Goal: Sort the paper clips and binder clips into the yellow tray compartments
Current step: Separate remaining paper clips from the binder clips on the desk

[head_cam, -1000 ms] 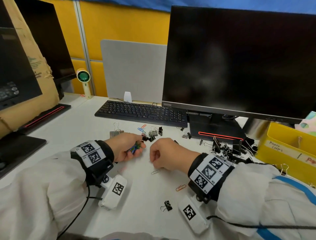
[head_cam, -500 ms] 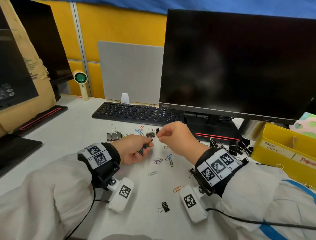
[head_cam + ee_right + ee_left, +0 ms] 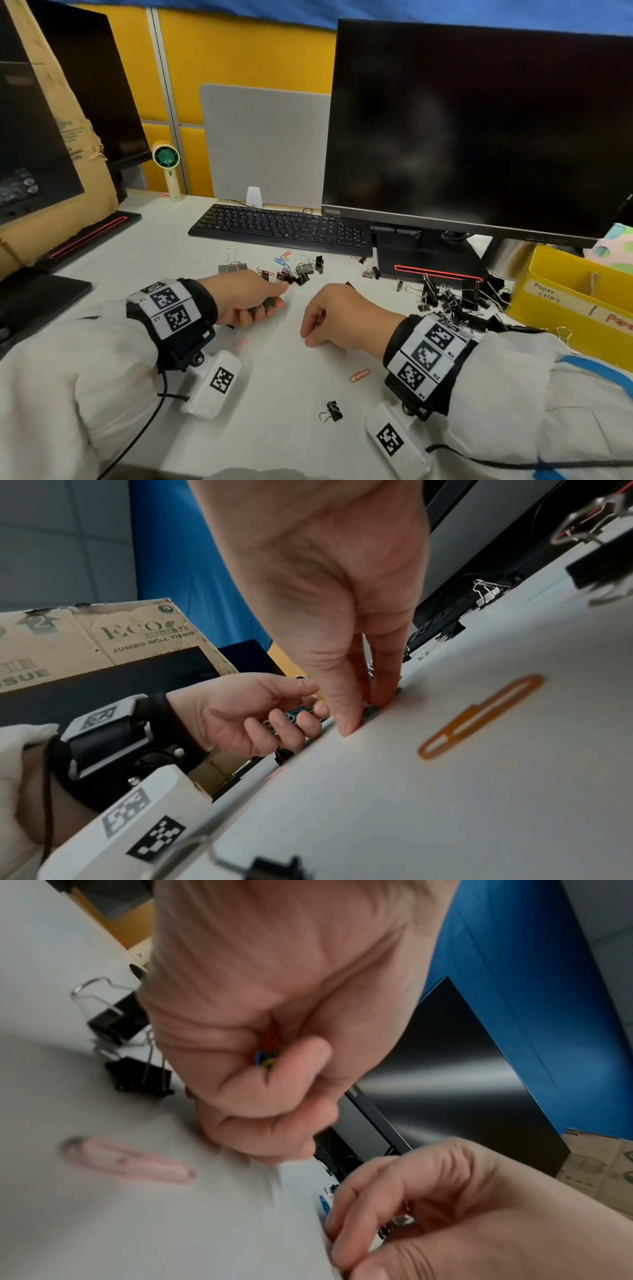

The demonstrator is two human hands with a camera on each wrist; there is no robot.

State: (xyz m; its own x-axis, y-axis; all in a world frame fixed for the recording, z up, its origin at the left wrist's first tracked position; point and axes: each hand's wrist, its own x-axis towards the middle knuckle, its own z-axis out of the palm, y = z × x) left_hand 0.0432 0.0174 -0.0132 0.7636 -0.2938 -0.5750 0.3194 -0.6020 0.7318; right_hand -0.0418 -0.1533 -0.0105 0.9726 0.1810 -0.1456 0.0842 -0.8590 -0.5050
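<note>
My left hand (image 3: 269, 305) rests on the desk as a fist and grips a small bundle of coloured paper clips (image 3: 264, 1059). To its right, my right hand (image 3: 308, 337) points its fingers down at the desk. Its thumb and fingertips (image 3: 383, 696) pinch a blue paper clip (image 3: 323, 1207) that lies flat there. Loose on the desk are a pink paper clip (image 3: 242, 341), an orange paper clip (image 3: 359, 375) and a small black binder clip (image 3: 332, 411). The yellow tray (image 3: 561, 308) stands at the far right.
A heap of black binder clips (image 3: 452, 298) lies between the monitor stand and the tray. More clips (image 3: 287, 267) sit in front of the keyboard (image 3: 281, 228). A large monitor (image 3: 479, 130) rises behind, and a cardboard box (image 3: 68, 130) stands at the left.
My right hand, which was raised at the left hand's fingertips half a second ago, has come back down to the desk. It now covers the loose clips there. The left hand keeps its bundle.
</note>
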